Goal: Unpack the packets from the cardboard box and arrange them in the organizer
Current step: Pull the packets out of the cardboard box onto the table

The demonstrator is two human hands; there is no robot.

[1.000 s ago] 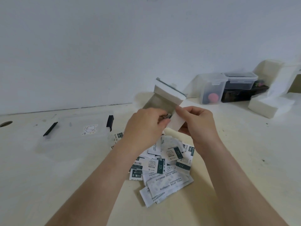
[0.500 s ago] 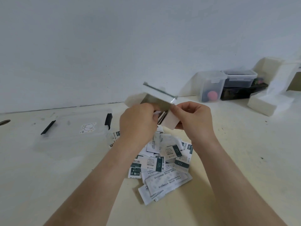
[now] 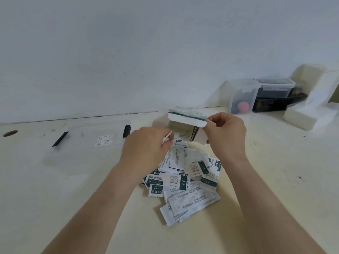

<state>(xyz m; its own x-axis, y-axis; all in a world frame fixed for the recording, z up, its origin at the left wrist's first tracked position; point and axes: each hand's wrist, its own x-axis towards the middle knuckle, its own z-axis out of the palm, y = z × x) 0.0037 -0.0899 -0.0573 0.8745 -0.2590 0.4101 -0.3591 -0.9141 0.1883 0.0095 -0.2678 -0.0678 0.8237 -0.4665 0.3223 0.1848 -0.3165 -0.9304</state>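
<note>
A small white cardboard box (image 3: 185, 119) with a green stripe is held up above the table, its open mouth facing me. My right hand (image 3: 226, 133) grips the box by its right side flap. Dark-edged packets show inside the opening. My left hand (image 3: 146, 147) is at the box's lower left, its fingertips pinching a white packet (image 3: 167, 139) at the mouth. Below lies a loose pile of white and green packets (image 3: 185, 180). The clear plastic organizer (image 3: 82, 143), closed with black clips and a sticker on its lid, sits to the left.
Clear lidded containers (image 3: 244, 97) and a black tray (image 3: 275, 104) stand at the back right against the wall. White foam blocks (image 3: 310, 116) lie at the far right. A round hole (image 3: 10, 133) is in the tabletop at the far left.
The box has tipped so its opening faces me and its lid flap is on top. My left hand has drawn back from the opening, pinching a packet.
</note>
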